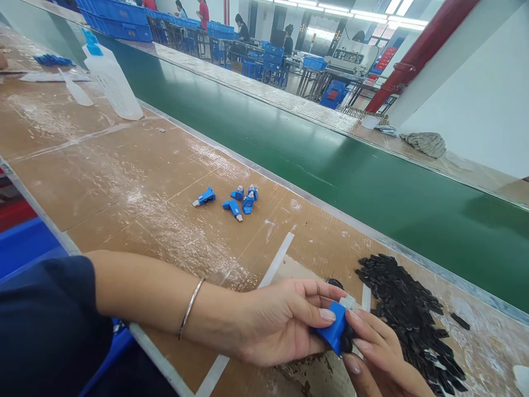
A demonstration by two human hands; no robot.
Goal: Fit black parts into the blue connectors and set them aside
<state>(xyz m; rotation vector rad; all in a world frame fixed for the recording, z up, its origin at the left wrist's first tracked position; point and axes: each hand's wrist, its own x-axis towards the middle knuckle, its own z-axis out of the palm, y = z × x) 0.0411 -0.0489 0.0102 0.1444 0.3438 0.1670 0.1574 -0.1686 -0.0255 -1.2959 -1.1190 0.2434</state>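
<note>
Blue part between both hands' fingertips

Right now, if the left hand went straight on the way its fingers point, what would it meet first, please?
The left hand points right, holding a blue part. It would probably meet the right hand first, already at that part; beyond lies the black pile.

A dark navy sleeve covers the left upper arm and ends near the elbow. A thin silver bangle circles the left wrist. The left hand and right hand are bare, their fingernails longish with a pale, glossy finish.
</note>
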